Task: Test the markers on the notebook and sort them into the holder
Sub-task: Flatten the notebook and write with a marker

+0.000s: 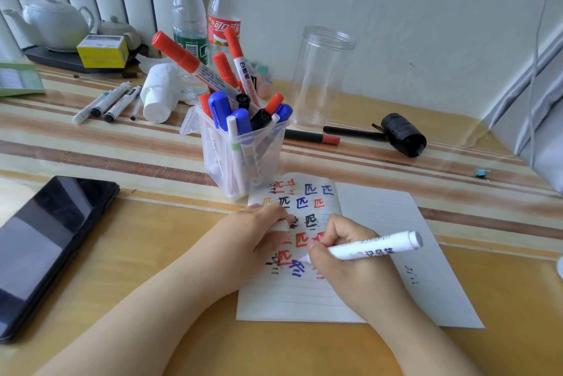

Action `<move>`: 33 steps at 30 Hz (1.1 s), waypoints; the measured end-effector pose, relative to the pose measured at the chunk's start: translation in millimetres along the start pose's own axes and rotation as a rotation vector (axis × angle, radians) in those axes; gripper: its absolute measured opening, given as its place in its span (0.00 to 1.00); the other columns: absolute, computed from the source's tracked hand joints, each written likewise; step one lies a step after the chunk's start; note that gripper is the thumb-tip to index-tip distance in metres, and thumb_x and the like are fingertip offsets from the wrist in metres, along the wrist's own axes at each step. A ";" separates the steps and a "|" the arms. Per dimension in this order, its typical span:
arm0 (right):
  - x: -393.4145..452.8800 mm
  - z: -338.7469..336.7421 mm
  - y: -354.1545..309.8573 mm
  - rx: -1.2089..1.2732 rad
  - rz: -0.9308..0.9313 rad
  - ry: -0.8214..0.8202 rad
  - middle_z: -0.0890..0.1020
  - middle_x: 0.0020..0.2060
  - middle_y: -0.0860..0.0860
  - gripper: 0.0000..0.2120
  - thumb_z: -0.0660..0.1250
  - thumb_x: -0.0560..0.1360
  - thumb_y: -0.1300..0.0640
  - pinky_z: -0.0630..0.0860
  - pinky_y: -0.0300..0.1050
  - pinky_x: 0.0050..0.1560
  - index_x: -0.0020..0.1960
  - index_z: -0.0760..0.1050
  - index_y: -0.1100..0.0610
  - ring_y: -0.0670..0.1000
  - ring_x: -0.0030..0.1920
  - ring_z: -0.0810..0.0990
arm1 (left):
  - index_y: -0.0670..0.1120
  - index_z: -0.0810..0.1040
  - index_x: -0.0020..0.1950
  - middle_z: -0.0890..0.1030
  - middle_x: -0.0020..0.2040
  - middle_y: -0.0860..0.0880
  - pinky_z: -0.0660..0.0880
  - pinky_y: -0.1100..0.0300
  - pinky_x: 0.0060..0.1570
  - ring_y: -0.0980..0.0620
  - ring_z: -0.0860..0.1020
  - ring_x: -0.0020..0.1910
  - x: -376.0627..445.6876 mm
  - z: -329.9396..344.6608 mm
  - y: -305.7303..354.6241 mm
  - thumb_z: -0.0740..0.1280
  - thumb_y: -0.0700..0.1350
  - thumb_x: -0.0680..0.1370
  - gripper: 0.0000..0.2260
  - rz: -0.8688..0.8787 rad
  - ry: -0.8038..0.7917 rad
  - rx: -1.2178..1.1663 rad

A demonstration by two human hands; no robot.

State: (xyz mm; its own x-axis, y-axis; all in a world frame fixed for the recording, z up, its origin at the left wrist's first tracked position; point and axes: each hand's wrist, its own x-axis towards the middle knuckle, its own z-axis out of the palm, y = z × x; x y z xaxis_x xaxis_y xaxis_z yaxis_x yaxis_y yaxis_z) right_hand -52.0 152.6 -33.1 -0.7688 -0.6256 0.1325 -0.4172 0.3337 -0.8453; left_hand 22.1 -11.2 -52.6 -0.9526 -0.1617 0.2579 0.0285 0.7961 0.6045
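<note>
Right hand's (344,250) grip is curled round a white marker (374,246), tip down on the notebook (390,253) at lower centre of the frame, among red, blue and black test marks. Left hand (262,232) rests on the page's left edge, fingers curled over something small and white (a cap, perhaps; I cannot tell). Just above the notebook stands the clear holder (240,156), crammed with markers, mid-bench (170,253).
</note>
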 end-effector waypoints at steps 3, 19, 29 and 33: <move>-1.5 -0.5 1.2 -0.007 0.005 -0.027 0.65 0.21 0.46 0.15 0.68 0.71 0.61 0.64 0.42 0.29 0.31 0.63 0.56 0.53 0.28 0.70 | 0.53 0.72 0.61 0.78 0.55 0.53 0.72 0.58 0.52 0.53 0.76 0.52 0.0 0.6 -0.9 0.62 0.46 0.77 0.12 -0.015 -0.008 -0.005; -0.8 -3.2 3.9 0.060 -0.029 0.045 0.67 0.19 0.46 0.18 0.67 0.73 0.65 0.68 0.40 0.27 0.29 0.62 0.54 0.52 0.28 0.79 | 0.53 0.72 0.59 0.79 0.55 0.54 0.74 0.56 0.52 0.54 0.77 0.52 -0.6 -0.3 -2.0 0.62 0.48 0.77 0.11 -0.026 -0.027 -0.006; -0.6 -0.5 8.5 0.031 -0.012 0.003 0.67 0.19 0.46 0.18 0.67 0.73 0.64 0.62 0.35 0.26 0.29 0.62 0.54 0.52 0.35 0.83 | 0.52 0.72 0.59 0.79 0.56 0.53 0.74 0.54 0.52 0.52 0.77 0.52 -0.3 -0.9 -0.5 0.62 0.47 0.77 0.10 -0.025 -0.027 -0.004; -0.2 -1.9 6.9 0.036 -0.009 0.017 0.69 0.18 0.45 0.19 0.67 0.72 0.65 0.63 0.31 0.25 0.28 0.62 0.54 0.50 0.29 0.80 | 0.52 0.72 0.59 0.79 0.55 0.53 0.74 0.54 0.51 0.52 0.77 0.52 -0.3 -0.4 -1.8 0.62 0.47 0.77 0.10 -0.025 -0.025 -0.002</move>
State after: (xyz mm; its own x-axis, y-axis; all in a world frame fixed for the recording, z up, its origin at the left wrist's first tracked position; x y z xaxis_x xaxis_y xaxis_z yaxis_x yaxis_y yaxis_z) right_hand -55.7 156.4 -38.0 -0.7733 -0.6164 0.1482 -0.4066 0.3029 -0.8619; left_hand 22.5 -12.8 -53.5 -0.9602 -0.1674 0.2237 0.0047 0.7908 0.6120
